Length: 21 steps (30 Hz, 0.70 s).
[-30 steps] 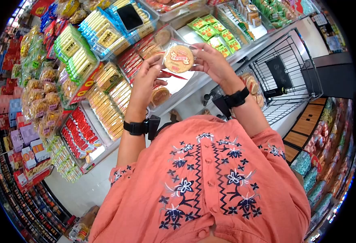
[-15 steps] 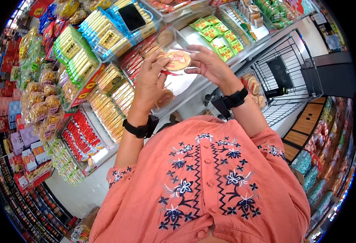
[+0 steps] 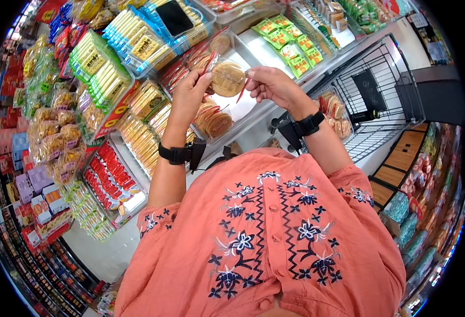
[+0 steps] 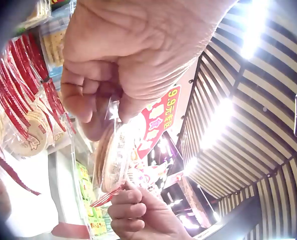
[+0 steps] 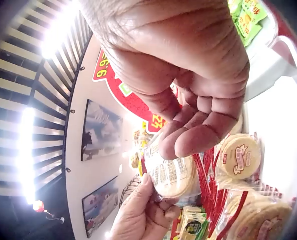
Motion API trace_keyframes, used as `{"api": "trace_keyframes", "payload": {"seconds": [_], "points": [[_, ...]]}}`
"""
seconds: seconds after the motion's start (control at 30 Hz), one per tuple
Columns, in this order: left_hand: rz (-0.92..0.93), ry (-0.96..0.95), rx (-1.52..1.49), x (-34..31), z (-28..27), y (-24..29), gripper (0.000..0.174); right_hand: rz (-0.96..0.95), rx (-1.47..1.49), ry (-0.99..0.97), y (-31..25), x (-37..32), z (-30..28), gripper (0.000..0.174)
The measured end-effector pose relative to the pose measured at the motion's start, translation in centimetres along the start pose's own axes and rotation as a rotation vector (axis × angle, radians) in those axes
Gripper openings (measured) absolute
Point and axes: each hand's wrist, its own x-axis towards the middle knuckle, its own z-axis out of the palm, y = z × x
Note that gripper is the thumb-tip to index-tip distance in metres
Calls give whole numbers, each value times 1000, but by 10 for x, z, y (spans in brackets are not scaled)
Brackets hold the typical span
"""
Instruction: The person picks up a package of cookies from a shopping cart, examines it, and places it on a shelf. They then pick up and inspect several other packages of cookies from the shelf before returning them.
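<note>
Far left: clear bags of snacks (image 3: 53,137) hang in a thick cluster. Next, a tray of red packets (image 3: 110,177), then green-wrapped packs (image 3: 96,68) heaped above a red sign (image 3: 115,117). Blue-wrapped packs (image 3: 142,45) just right of those, in a clear bin; black phone (image 3: 174,18) lying on top of them. Left hand (image 3: 190,91) narrow, thumb and fingers pinching the near edge of a clear packet of round crackers (image 3: 228,79). Packet held up between the two hands, over the display bins; the red end strip (image 4: 106,197) shows at its far side in the left wrist view. Beneath, more round crackers (image 3: 214,124) in red-edged wrappers, beside a white bare patch of the bin. Right hand (image 3: 275,89) also narrow: thumb and forefinger pinch the packet's red end, other fingers curled in. Green packets (image 3: 296,47) sit in a bin above that hand. Farther right, a clear pack of round items (image 3: 335,113) by the wire cart (image 3: 372,100); inside or beside it, cannot tell.
</note>
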Motion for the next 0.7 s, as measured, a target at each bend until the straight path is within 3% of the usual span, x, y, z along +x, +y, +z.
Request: {"api": "trace_keyframes", "payload": {"seconds": [0.13,0.23,0.33,0.43,0.53,0.63,0.7], "points": [[113,0,-117,7,2,-14,25,-55,52,16,0,-1,2,26],[217,42,174,13,-9,-15,28,-164,114,22,1,-2,8,24],[235,51,145,14,-7,-9,37,-204,128,9,10,8,3,22],[13,122,-115,19,-2,-5,47,-268,67,25,15,11,4,21],[-144,15,-534,22,-3,-5,53,-327,-38,51,17,9,8,20],[-253,-80,-710,25,-8,11,46,-354,-163,58,19,9,9,21],[-218,-89,-612,30,-7,5,43,-356,-239,39,22,9,9,21]]}}
